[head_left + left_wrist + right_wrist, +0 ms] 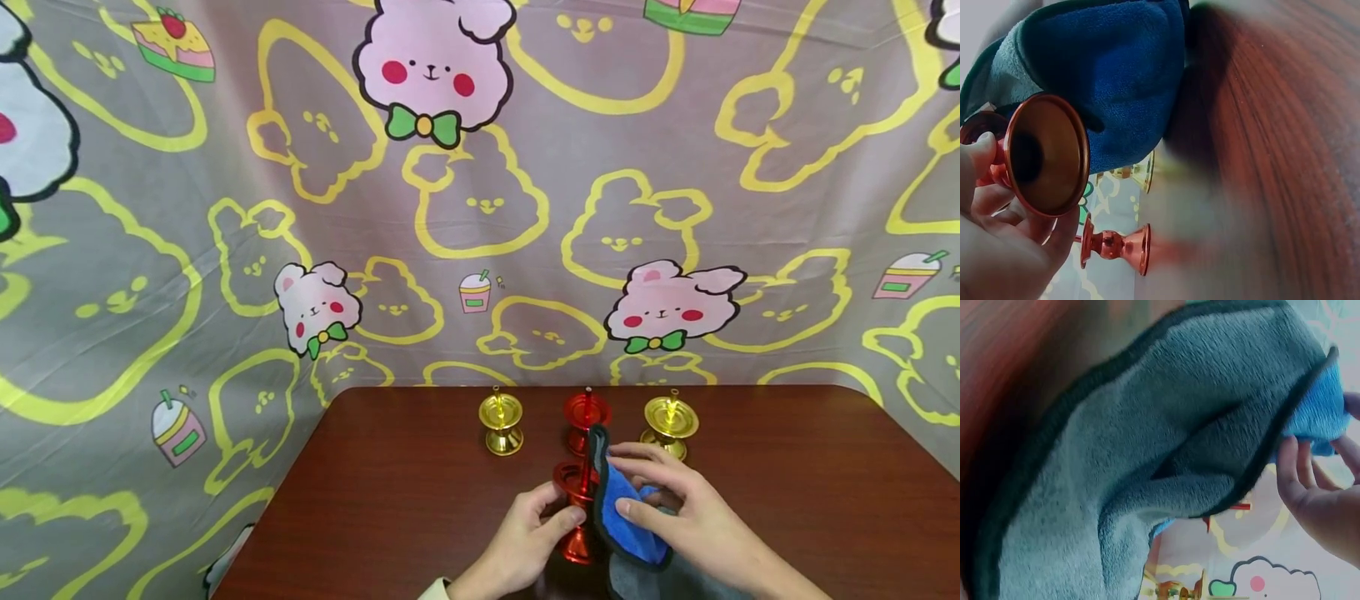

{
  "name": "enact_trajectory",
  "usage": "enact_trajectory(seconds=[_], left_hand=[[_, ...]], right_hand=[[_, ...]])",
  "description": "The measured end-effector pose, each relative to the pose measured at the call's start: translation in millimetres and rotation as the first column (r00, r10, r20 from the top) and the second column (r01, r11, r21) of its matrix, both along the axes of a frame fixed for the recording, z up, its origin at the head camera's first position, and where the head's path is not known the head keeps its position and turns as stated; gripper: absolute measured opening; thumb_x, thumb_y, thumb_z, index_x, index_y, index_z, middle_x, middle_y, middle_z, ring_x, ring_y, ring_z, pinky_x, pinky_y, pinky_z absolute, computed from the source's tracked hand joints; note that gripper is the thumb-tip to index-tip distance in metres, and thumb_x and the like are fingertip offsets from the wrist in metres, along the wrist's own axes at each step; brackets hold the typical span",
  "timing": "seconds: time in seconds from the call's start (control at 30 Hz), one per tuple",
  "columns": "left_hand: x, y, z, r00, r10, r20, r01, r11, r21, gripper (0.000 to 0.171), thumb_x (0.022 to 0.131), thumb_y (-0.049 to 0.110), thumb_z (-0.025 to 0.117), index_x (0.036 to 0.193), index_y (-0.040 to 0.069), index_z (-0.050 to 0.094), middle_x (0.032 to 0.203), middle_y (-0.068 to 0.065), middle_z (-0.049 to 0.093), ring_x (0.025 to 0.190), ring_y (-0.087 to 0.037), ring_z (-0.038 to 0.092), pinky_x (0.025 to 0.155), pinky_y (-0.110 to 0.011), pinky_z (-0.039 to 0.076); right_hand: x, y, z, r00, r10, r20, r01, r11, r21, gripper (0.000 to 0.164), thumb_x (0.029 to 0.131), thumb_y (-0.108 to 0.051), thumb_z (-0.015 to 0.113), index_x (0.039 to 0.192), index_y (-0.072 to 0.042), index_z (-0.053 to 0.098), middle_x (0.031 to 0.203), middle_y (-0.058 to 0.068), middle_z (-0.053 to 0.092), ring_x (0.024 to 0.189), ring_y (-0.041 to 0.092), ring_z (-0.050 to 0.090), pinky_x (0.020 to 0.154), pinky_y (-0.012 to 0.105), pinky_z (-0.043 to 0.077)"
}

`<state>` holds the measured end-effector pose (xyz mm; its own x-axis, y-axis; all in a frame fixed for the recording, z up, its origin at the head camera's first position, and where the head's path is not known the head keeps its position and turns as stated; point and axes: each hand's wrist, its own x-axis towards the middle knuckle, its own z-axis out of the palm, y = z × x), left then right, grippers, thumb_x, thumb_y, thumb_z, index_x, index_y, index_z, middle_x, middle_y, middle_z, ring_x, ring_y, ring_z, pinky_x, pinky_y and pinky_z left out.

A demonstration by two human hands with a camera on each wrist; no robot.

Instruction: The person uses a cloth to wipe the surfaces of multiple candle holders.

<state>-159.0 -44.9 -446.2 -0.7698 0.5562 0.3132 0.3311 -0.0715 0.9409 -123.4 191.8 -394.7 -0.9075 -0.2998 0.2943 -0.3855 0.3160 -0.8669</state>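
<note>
My left hand (525, 533) grips a red metal candle holder (577, 546) around its stem; its hollow underside (1054, 156) faces the left wrist camera. Pinched in my right hand (678, 500) is a blue and grey cloth (630, 525) with a dark edge. The cloth lies against the right side of the red holder's dish and spike, and its grey part hangs down toward the table. In the right wrist view the grey side of the cloth (1147, 425) fills most of the picture, with fingers (1294, 469) at its blue fold.
On the brown table (405, 500) behind my hands stand a gold candle holder (501, 425) at left, another red one (577, 412) in the middle and a second gold one (671, 421) at right. A patterned curtain (465, 233) hangs along the table's back and left.
</note>
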Motion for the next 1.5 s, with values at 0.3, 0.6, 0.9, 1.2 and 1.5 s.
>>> enact_trajectory(seconds=[0.3,0.6,0.9,1.2,1.5], left_hand=[[-1.2,-2,2.2,0.999,-0.039,-0.005,0.039,0.999,-0.013,0.028,0.102,0.01,0.057,0.127,-0.002,0.063,0.123,-0.016,0.065,0.108,-0.008,0.059,0.092,-0.025,0.049],[-2.7,-3,2.8,0.998,-0.046,-0.05,0.045,0.999,-0.03,0.028,0.102,0.012,0.058,0.127,0.0,0.064,0.122,-0.012,0.065,0.11,-0.008,0.058,0.096,-0.027,0.047],[-2.5,-2,2.6,0.996,-0.031,-0.082,0.028,0.999,-0.04,0.028,0.1,0.011,0.06,0.125,0.0,0.067,0.124,-0.012,0.067,0.114,-0.011,0.058,0.1,-0.028,0.045],[0.5,2,2.6,0.997,-0.02,-0.075,0.017,0.999,-0.04,0.027,0.099,0.011,0.062,0.12,-0.004,0.069,0.121,-0.009,0.069,0.111,-0.01,0.06,0.098,-0.028,0.047],[4.7,8,0.0,0.962,0.091,-0.257,-0.119,0.988,-0.095,0.021,0.098,0.015,0.065,0.113,0.003,0.073,0.11,-0.004,0.071,0.102,-0.006,0.062,0.09,-0.025,0.05]], right_hand=[[-6.4,12,-3.3,0.987,0.162,-0.017,-0.162,0.986,0.025,0.038,0.097,-0.005,0.062,0.135,-0.012,0.064,0.137,0.002,0.06,0.107,0.011,0.06,0.079,0.031,0.055],[-8.2,9,-8.5,0.978,0.16,-0.136,-0.146,0.983,0.11,0.038,0.093,-0.013,0.073,0.13,-0.014,0.067,0.128,0.0,0.065,0.108,0.008,0.061,0.081,0.031,0.055],[-9.3,2,-18.3,0.933,0.102,-0.346,-0.055,0.988,0.143,0.045,0.085,-0.005,0.079,0.127,-0.015,0.068,0.123,0.0,0.067,0.109,0.006,0.061,0.086,0.022,0.052],[-12.6,-1,-26.6,0.866,0.138,-0.481,-0.085,0.988,0.131,0.053,0.082,0.013,0.073,0.129,-0.011,0.066,0.123,0.001,0.065,0.114,0.01,0.058,0.097,0.014,0.041],[-14.1,-5,-27.8,0.832,0.136,-0.538,-0.025,0.978,0.209,0.056,0.08,0.012,0.075,0.128,-0.015,0.066,0.119,-0.004,0.063,0.107,0.011,0.057,0.094,0.013,0.042]])
